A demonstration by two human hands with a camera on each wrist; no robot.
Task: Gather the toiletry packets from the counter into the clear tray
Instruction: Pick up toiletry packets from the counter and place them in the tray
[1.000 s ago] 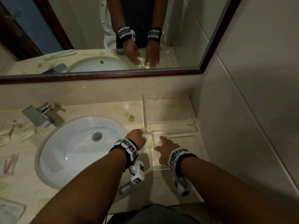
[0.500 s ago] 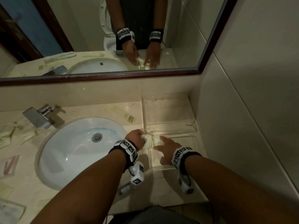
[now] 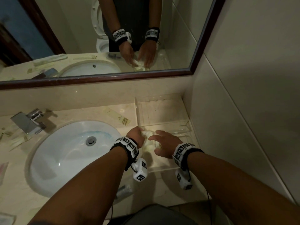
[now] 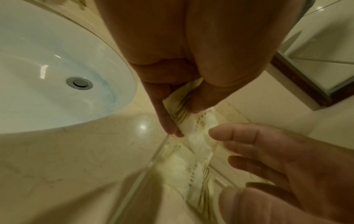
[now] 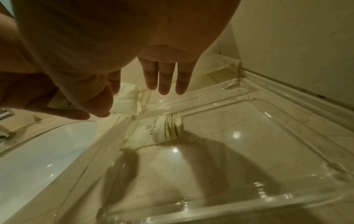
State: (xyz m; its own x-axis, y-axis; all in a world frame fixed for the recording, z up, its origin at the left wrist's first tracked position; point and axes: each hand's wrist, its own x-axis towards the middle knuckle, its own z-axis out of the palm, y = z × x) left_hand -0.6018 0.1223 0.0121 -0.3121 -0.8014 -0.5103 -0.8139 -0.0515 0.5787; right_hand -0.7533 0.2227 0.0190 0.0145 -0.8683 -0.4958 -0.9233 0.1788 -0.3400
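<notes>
Near the clear tray's left rim, my left hand pinches a white packet with gold stripes by its end. The packet hangs over the rim. A second white packet lies flat inside the tray, in its far left corner. My right hand hovers over the tray with straight, spread fingers and holds nothing. It is just beside the held packet. Another long packet lies on the counter behind the sink.
A second clear tray stands behind the first, against the back wall. The white sink and chrome faucet are to the left. Several more packets lie at the counter's left end. A small tube lies near the front edge. The wall is close on the right.
Both hands stay at the tray's left rim. The right hand has come a little off the packet, fingers spread. The left hand still pinches it.
</notes>
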